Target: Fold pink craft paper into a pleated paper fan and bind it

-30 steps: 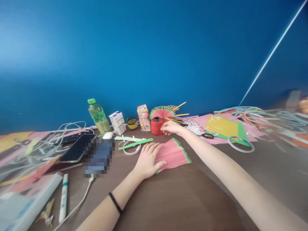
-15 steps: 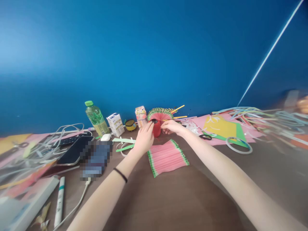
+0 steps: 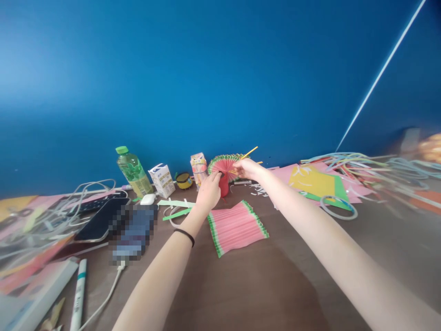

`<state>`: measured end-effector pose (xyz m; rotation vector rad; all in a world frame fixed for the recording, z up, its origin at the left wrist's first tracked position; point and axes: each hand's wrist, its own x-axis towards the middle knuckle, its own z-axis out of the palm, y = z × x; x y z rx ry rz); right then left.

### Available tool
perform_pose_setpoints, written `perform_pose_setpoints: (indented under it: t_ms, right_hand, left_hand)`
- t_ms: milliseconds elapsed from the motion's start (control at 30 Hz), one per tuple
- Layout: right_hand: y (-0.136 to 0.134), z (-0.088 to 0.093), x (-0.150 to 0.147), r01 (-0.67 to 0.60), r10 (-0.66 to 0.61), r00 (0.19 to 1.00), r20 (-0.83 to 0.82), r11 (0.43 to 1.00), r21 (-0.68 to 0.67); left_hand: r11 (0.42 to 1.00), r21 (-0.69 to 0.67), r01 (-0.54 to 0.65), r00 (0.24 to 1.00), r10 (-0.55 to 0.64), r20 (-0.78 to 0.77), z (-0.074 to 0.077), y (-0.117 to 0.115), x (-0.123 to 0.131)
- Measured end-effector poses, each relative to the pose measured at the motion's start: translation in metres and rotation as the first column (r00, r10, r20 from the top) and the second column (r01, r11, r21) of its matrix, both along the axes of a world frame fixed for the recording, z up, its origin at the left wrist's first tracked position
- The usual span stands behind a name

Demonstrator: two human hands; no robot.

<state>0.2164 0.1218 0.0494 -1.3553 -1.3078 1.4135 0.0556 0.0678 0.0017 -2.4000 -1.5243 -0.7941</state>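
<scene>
My left hand [image 3: 209, 187] is closed around the side of a small red cylinder [image 3: 224, 185] that stands upright with a dark top. Just right of it and a little higher, my right hand [image 3: 248, 168] has its fingers pinched together in front of a pleated pink paper fan [image 3: 224, 164] with a green edge. Thin yellow sticks [image 3: 251, 152] jut out beside that hand; whether the fingertips grip a stick or the fan is hidden. Between my forearms, a pleated pink paper sheet [image 3: 237, 229] with green edges lies flat on the table.
Left of my hands are a green-capped bottle [image 3: 133, 172], a white carton [image 3: 161, 180], a yellow-black tape measure [image 3: 183, 180], phones [image 3: 102, 218], cables and a marker [image 3: 79, 294]. Coloured paper [image 3: 312, 183], a clear ring [image 3: 339, 208] and loose strips [image 3: 386, 170] lie at the right. A blue wall [image 3: 220, 82] rises behind.
My right hand has moved up from beside the red cylinder to the fan and yellow sticks. My left hand stays at the cylinder. The whole view has shifted slightly.
</scene>
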Motion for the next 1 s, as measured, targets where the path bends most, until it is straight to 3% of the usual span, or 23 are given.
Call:
perform_pose_setpoints:
  t_ms: [267,467,633,867,1000]
  right_hand:
    - [-0.008,0.036,-0.015,-0.015,0.032,0.997,-0.07,0.974,0.226]
    - [-0.022,0.055,-0.022,-0.206,0.311,0.922,-0.231,0.898,0.388]
    - [-0.043,0.067,-0.019,-0.262,0.422,0.863,-0.276,0.843,0.469]
    - [-0.066,0.073,0.002,-0.272,0.48,0.837,-0.262,0.781,0.562]
    - [-0.074,0.065,0.02,-0.203,0.406,0.875,-0.265,0.803,0.56]
  left_hand:
    - [1.0,-0.007,-0.01,1.0,0.01,0.002,-0.002,-0.002,0.003]
    - [0.999,0.001,-0.033,0.999,0.033,0.002,-0.004,-0.003,0.005]
    - [0.998,0.016,-0.053,0.999,0.052,0.013,-0.008,-0.002,0.006]
    - [0.998,0.004,-0.055,0.998,0.055,0.041,-0.009,-0.004,0.009]
    - [0.993,-0.118,0.018,0.973,0.01,0.229,-0.005,0.0,0.006]
